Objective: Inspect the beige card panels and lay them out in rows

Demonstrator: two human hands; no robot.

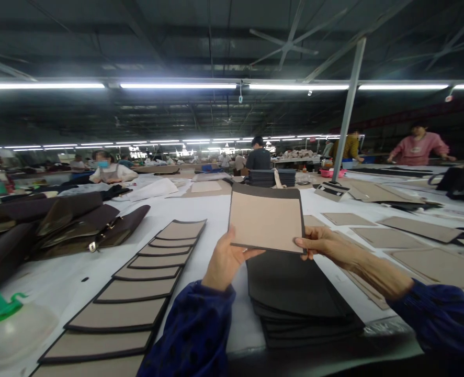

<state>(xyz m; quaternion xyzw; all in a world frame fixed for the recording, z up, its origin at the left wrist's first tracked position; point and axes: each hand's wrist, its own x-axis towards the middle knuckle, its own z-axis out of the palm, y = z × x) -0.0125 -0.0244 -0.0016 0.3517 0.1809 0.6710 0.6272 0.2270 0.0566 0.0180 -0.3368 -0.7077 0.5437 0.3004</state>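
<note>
Both hands hold up a beige panel with a dark border (266, 220) above the table. My left hand (226, 256) grips its lower left corner, thumb in front and fingers underneath. At the lower right corner, my right hand (320, 243) pinches the edge between thumb and fingers. Just below the panel lies a stack of black sheets (294, 290), fanned slightly at the near end. Left of my left hand runs an overlapping row of similar beige panels with dark edges (133, 290). Flat beige boards (388, 237) are spread out beyond my right forearm.
A glue bottle with green cap (18, 330) stands at the near left. Dark brown bags with metal clasps (82, 222) are heaped behind it. A metal post (347, 115) rises at the right. Several people are at the tables beyond, and a black bag (461, 184) lies far right.
</note>
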